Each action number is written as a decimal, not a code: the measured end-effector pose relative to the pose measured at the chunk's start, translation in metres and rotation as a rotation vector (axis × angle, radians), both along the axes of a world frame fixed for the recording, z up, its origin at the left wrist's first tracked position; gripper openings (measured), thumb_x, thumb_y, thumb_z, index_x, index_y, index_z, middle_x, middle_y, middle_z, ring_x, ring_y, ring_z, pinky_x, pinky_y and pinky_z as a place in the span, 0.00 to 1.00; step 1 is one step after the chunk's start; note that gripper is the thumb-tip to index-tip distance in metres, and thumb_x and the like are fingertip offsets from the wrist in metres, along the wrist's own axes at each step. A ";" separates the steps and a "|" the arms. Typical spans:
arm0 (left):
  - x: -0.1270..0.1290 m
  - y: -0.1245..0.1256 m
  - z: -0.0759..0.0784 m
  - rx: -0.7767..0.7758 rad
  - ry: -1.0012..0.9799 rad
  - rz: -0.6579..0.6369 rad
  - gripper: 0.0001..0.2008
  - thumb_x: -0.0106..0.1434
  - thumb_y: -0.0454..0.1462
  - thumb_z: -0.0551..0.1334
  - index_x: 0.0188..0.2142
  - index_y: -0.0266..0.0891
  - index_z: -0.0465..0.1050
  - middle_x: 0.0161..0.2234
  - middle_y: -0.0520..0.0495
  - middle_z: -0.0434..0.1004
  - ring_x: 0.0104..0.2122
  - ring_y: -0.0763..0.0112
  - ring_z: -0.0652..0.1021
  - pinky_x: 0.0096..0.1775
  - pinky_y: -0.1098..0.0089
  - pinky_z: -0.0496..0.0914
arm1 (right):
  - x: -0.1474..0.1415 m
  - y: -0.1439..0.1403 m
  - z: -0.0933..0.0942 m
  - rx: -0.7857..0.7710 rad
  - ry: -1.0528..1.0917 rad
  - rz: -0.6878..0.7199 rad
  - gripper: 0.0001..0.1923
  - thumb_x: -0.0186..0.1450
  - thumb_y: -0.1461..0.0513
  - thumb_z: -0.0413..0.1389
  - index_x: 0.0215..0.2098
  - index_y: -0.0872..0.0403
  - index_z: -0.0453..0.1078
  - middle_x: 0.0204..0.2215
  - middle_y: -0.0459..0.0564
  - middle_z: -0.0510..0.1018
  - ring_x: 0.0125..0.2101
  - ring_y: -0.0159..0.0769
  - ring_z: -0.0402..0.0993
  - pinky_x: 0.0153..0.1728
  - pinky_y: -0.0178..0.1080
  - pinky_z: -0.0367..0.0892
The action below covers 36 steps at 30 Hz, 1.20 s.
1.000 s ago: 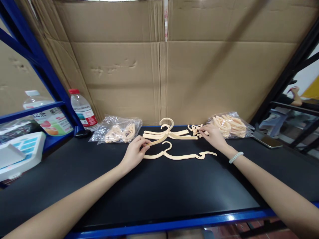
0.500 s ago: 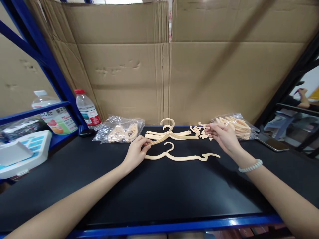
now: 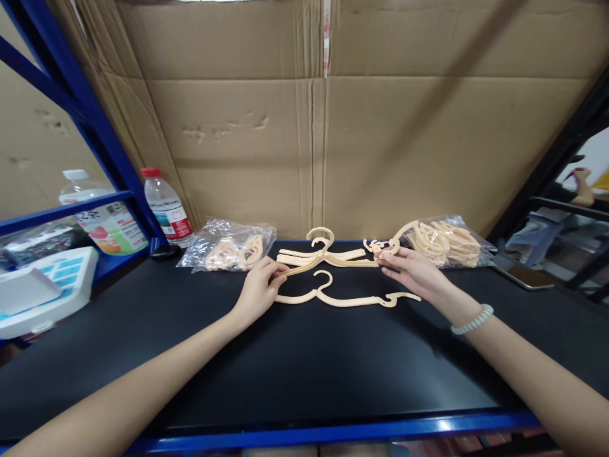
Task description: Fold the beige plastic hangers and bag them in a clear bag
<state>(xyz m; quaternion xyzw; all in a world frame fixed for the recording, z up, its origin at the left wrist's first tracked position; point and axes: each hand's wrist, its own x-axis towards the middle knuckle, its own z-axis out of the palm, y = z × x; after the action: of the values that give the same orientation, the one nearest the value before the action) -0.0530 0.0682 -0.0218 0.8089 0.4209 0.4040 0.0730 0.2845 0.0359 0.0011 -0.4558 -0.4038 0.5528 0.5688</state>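
Note:
My left hand [image 3: 261,284] is closed on the left arm of a cream plastic clothes hanger [image 3: 349,262], which lies at the front of a small stack of hangers with their hooks pointing up. At that hanger's right end, my right hand [image 3: 410,270] pinches a small curved cream hook piece [image 3: 398,236]. Whether the piece touches the hanger's end is hidden by the fingers. Closer to me lies another hanger [image 3: 347,303], with a hook piece [image 3: 402,296] at its right end. Behind my right fingertips are loose small hook pieces [image 3: 373,244].
Clear bags of cream parts lie at the left [image 3: 228,251] and right [image 3: 450,241]. A red-capped bottle [image 3: 166,209] stands back left, near a white tray [image 3: 52,285] with blue compartments. A phone [image 3: 523,276] lies at right. Cardboard [image 3: 238,146] walls the back of the black table [image 3: 304,368].
My right hand has moved left from the loose pieces to the hanger's right end, and a curved hook piece now shows in its fingers. My left hand has stayed in place.

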 end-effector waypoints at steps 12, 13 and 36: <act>0.001 -0.001 0.001 0.008 0.001 -0.001 0.07 0.59 0.29 0.58 0.34 0.39 0.74 0.31 0.49 0.69 0.33 0.67 0.72 0.37 0.65 0.68 | 0.006 0.003 -0.001 -0.141 0.073 0.151 0.08 0.52 0.64 0.66 0.26 0.56 0.71 0.28 0.46 0.76 0.33 0.34 0.74 0.36 0.38 0.71; 0.001 -0.002 0.001 0.007 0.005 -0.001 0.07 0.59 0.30 0.58 0.34 0.39 0.74 0.31 0.49 0.69 0.33 0.67 0.72 0.37 0.65 0.68 | 0.006 0.003 -0.001 -0.162 0.075 0.147 0.07 0.53 0.65 0.65 0.26 0.56 0.70 0.27 0.46 0.76 0.32 0.35 0.74 0.36 0.38 0.71; 0.001 -0.004 0.005 0.049 0.004 0.022 0.08 0.57 0.29 0.57 0.33 0.40 0.73 0.30 0.50 0.68 0.32 0.67 0.72 0.37 0.66 0.68 | 0.004 -0.005 0.007 -0.069 -0.087 0.154 0.09 0.53 0.63 0.67 0.29 0.55 0.72 0.36 0.50 0.78 0.37 0.34 0.74 0.35 0.33 0.72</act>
<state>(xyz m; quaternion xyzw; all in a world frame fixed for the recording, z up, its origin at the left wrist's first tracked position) -0.0520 0.0644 -0.0171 0.8067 0.4198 0.4131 0.0480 0.2880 0.0305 0.0081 -0.4664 -0.4428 0.5879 0.4907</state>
